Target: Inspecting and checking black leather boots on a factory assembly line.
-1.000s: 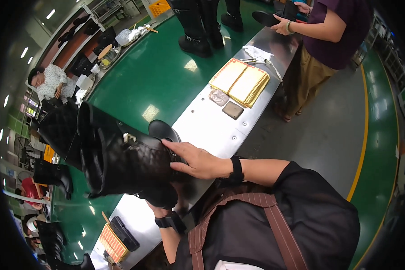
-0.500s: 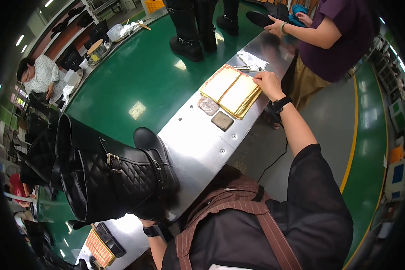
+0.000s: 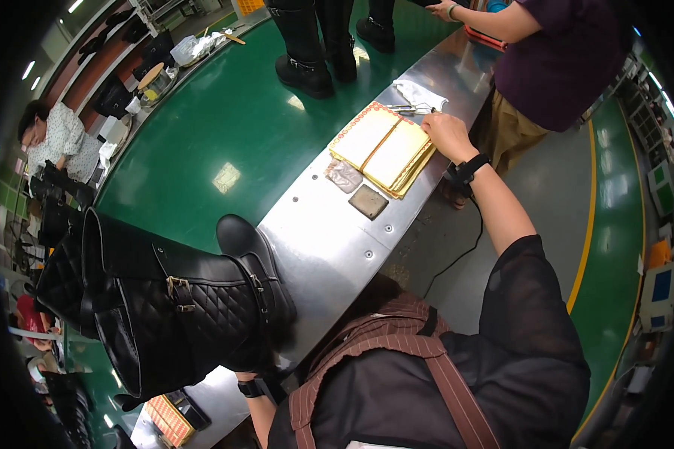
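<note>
yellow stack [image 3: 386, 144]: one, by right hand [image 3: 449, 136]; three black boots [image 3: 305, 77] upright beyond.

On the near surface [image 3: 311, 243] there sits a stack of sheets [image 3: 382, 146], the person's right hand [image 3: 449, 138] at its right edge — a cloth [image 3: 428, 98] just beyond, a packet [image 3: 343, 177] and a block [image 3: 368, 202] on the nearer side. Left of these, a boot [image 3: 221, 299]. Other boots [image 3: 305, 72] stand on the far surface [image 3: 180, 150]; a co-worker [image 3: 569, 86] stands right.

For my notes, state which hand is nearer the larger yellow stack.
Right. Right hand: at the right edge of the larger yellow stack. Left hand: farther off to the lower left, mostly behind the black boot.
</note>
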{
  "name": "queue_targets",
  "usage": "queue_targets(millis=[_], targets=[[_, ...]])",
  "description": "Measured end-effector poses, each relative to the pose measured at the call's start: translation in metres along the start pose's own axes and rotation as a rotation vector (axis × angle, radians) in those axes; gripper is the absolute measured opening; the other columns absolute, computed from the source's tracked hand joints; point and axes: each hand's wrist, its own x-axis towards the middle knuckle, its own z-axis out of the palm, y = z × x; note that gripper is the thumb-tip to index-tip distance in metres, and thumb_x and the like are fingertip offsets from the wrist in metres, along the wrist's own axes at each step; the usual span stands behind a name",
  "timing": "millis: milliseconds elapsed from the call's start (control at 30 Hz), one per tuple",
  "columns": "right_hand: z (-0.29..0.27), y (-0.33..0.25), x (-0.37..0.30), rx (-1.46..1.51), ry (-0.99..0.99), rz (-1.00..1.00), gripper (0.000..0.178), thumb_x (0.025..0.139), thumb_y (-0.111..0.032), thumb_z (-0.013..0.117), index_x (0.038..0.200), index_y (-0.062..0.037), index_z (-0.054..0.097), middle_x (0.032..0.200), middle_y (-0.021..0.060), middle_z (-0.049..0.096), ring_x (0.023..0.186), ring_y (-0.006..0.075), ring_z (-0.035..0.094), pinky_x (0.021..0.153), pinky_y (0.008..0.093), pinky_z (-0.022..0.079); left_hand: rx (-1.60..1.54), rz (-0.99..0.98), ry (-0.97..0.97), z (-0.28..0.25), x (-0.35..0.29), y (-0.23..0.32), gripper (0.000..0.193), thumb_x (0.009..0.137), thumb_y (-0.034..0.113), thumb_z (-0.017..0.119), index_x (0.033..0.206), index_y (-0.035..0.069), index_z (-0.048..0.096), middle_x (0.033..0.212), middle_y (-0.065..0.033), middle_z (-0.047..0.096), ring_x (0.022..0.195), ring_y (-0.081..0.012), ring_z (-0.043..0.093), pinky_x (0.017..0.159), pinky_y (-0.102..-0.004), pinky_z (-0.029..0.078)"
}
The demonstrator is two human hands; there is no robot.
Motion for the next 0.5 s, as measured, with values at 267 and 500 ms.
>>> queue_targets(millis=[267, 500], targets=[[-0.011, 0.004, 0.002, 0.185, -0.062, 0.047, 0.025, 0.090, -0.025, 0.052, 0.088, -0.0046, 0.068, 0.089, 0.0169, 0.067, 0.086, 0.0349, 0.063, 0.075, 0.0438, 0.048, -0.058, -0.125, 0.028, 0.014, 0.009, 0.002, 0.063, 0.096, 0.055, 0.034, 0.138, 0.009, 0.045, 0.136, -0.0130, 0.050, 0.119, -0.0304, 0.053, 0.102, -0.0435, 0.044], [-0.002, -0.010, 0.016, -0.212, 0.207, -0.185, 0.018, 0.079, -0.016, 0.056, 0.071, -0.0067, 0.068, 0.071, 0.0157, 0.065, 0.067, 0.0335, 0.065, 0.062, 0.0436, 0.051, -0.136, 0.121, 0.104, 0.029, 0.009, 0.007, 0.064, 0.096, 0.056, 0.034, 0.138, 0.009, 0.045, 0.136, -0.0131, 0.051, 0.119, -0.0301, 0.054, 0.102, -0.0432, 0.044]])
